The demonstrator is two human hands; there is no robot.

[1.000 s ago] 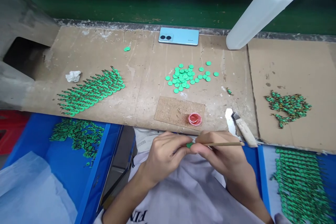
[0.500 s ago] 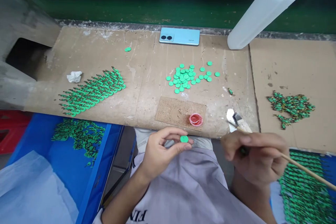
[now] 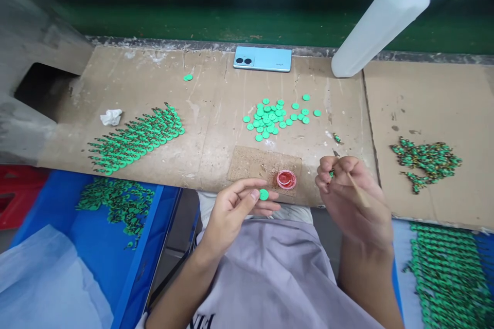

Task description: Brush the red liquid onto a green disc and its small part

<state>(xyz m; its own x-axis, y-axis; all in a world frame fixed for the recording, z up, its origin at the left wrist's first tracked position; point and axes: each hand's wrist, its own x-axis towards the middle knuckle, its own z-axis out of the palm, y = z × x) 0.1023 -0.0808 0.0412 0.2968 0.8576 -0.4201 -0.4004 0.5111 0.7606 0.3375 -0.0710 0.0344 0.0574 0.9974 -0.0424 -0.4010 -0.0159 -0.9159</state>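
Observation:
A round green disc (image 3: 263,195) is pinched between the thumb and fingers of my left hand (image 3: 235,211), near the table's front edge. My right hand (image 3: 353,193) is closed on a thin wooden stick (image 3: 358,191) with a dark tip; a small green piece (image 3: 332,173) shows at its fingertips. Between the hands, a pink-rimmed cup of red liquid (image 3: 286,180) rests on a brown board (image 3: 250,163). Loose green discs (image 3: 270,115) lie behind the board. At the right is a pile of small green and brown pieces (image 3: 428,159).
Assembled green pieces (image 3: 139,139) stand in rows at left, near crumpled white paper (image 3: 111,117). A blue phone (image 3: 262,58) and tall white bottle (image 3: 380,25) stand at the back. Blue bins (image 3: 100,231) with green pieces flank my lap.
My right hand has turned and moved up and slightly left, bringing the small green piece to its fingertips. My left hand has shifted a little left and up with the disc. The view has tilted slightly.

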